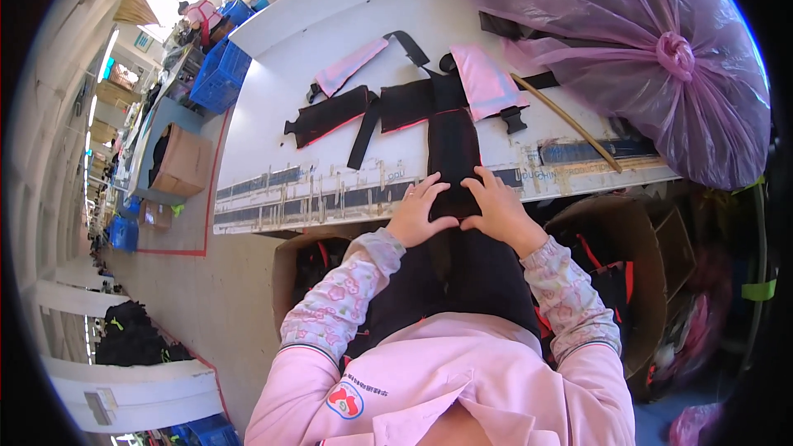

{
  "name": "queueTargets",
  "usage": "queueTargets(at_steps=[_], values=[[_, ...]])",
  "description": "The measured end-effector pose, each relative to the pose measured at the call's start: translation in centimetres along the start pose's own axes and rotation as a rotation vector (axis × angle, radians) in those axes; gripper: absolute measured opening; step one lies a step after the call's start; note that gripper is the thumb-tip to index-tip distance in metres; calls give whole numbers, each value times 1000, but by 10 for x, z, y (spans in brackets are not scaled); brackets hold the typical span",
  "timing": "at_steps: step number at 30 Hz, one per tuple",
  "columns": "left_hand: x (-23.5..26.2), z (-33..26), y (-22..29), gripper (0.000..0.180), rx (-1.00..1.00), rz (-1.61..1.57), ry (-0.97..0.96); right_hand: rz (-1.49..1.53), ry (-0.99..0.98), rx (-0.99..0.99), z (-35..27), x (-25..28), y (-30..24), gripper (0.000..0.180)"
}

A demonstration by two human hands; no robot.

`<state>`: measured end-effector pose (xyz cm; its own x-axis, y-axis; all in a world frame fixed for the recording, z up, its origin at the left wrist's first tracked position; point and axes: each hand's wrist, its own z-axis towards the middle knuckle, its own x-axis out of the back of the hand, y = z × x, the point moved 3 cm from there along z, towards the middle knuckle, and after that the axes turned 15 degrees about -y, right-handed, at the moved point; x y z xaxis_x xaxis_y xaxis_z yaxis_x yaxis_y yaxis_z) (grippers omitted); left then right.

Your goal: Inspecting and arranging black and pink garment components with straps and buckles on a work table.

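Observation:
A black padded fabric strap [453, 144] with red edging lies lengthwise before me, its near end at the table's front edge. My left hand [419, 212] rests on the left side of that end, fingers spread and thumb stretched inward. Opposite it, my right hand [498, 213] touches the right side, also with fingers apart. Both thumbs point toward each other near the strap's lower edge. Joined at the far end are black side panels [405, 106] and a pink piece with a grey stripe [486, 83]. A black buckle [514, 120] hangs beside it.
More pieces lie on the white table [273, 128]: a black panel [330, 116] and a pink strap [353, 66]. A wooden stick [570, 125] slants at right, near a tied purple plastic bag [611, 41]. Cardboard boxes [615, 227] stand below. Blue crates [221, 74] are at far left.

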<state>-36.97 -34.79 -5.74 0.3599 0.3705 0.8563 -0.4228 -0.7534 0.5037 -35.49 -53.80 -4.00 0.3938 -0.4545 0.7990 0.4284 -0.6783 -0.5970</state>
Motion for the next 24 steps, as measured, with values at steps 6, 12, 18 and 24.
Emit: queueTargets(at_steps=[6, 12, 18, 24], values=[[-25, 2, 21, 61, 57, 71, 235, 119, 73, 126, -5, -17, 17, 40], [-23, 11, 19, 12, 9, 40, 538, 111, 266, 74, 0, -23, 1, 23], [-21, 16, 23, 15, 17, -31, 618, 280, 360, -107, 16, -25, 7, 16], [-12, -5, 22, 35, 65, -154, 678, 870, 456, -174, 38, -46, 20, 8]])
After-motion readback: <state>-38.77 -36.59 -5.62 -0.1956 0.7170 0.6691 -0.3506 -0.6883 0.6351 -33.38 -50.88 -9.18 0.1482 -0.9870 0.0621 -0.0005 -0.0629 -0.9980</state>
